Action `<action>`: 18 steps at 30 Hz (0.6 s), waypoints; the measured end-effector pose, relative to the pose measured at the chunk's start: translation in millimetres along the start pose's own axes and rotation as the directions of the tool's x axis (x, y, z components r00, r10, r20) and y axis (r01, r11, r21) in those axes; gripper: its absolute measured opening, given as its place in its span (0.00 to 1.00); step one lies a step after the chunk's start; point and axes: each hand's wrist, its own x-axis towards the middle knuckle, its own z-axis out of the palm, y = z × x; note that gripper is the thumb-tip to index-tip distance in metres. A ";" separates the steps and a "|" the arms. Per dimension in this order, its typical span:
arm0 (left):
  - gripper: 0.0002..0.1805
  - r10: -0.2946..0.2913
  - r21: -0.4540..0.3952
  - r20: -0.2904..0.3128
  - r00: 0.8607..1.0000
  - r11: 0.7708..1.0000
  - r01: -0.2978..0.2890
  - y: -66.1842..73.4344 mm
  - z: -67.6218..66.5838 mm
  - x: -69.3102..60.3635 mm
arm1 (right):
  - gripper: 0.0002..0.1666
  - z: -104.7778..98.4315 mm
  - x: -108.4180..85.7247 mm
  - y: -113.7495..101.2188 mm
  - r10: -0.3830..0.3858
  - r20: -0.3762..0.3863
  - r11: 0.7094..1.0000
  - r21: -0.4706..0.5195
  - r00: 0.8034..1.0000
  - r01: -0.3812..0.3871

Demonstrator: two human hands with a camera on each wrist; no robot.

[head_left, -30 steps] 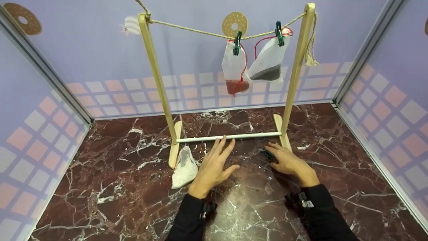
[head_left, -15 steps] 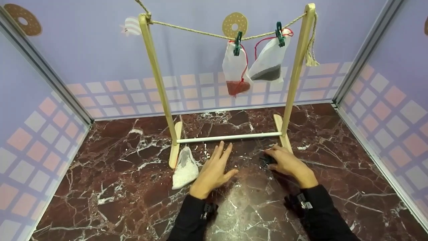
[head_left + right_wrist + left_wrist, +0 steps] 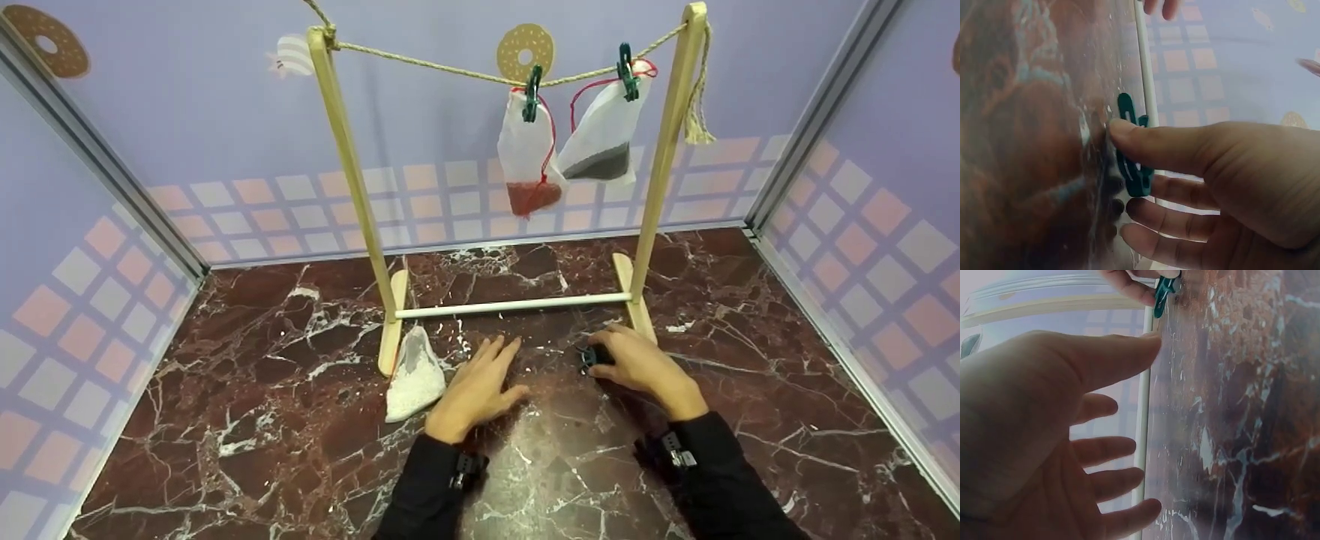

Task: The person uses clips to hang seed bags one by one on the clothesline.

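Observation:
The right hand point(image 3: 646, 369) pinches a dark green clip point(image 3: 589, 360) low over the marble surface, near the rack's right foot. In the right wrist view the thumb lies across that clip point(image 3: 1139, 183), with fingers behind it. My left hand point(image 3: 476, 390) has its fingers spread and holds nothing; in the left wrist view this hand point(image 3: 1067, 422) shows an empty palm. Just left of it lies a mesh bag of white grains point(image 3: 415, 386). Two more bags, one with red contents point(image 3: 532, 196) and one with dark contents point(image 3: 600, 163), hang from the rope point(image 3: 427, 63) by green clips.
The wooden rack's left post point(image 3: 352, 172) and right post point(image 3: 665, 165) stand behind the hands, joined low down by a white crossbar point(image 3: 517, 306). Patterned panels enclose the marble surface point(image 3: 262, 465) at the back and sides. White grains are scattered around the bag.
The left hand has drawn back from the crossbar toward the person. The right hand's fingers have closed on the clip, which now shows farther left of the fingertips.

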 end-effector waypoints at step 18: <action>0.42 0.413 0.078 -0.294 0.862 0.909 -0.409 5.2 1.6 9.9 | 0.27 -25.2 -7.1 -59.2 -0.289 -0.143 0.955 0.026 0.947 0.296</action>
